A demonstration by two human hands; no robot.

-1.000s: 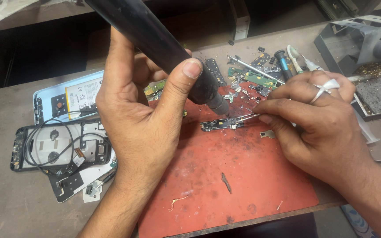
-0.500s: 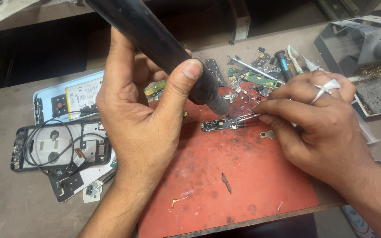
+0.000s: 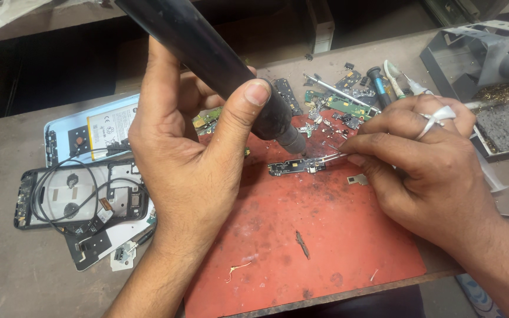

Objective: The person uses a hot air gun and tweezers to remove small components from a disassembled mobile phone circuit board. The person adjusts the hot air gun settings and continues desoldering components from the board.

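Observation:
My left hand (image 3: 192, 159) grips a thick black hot-air tool (image 3: 219, 65) that slants down from the upper left. Its nozzle tip (image 3: 297, 143) hovers just above a small dark circuit board (image 3: 293, 168) lying on the red work mat (image 3: 325, 235). My right hand (image 3: 425, 165), with a white ring, pinches thin metal tweezers (image 3: 328, 158) whose tips touch the board's right end. A small metal shield piece (image 3: 357, 179) lies on the mat just below the tweezers.
An opened phone frame with a black coiled wire (image 3: 81, 194) and a back cover with battery (image 3: 98, 126) lie left. Loose green boards, screws and screwdrivers (image 3: 349, 97) clutter the back. A grey soldering stand with sponge tray (image 3: 496, 88) sits right. Mat's front edge overhangs the bench.

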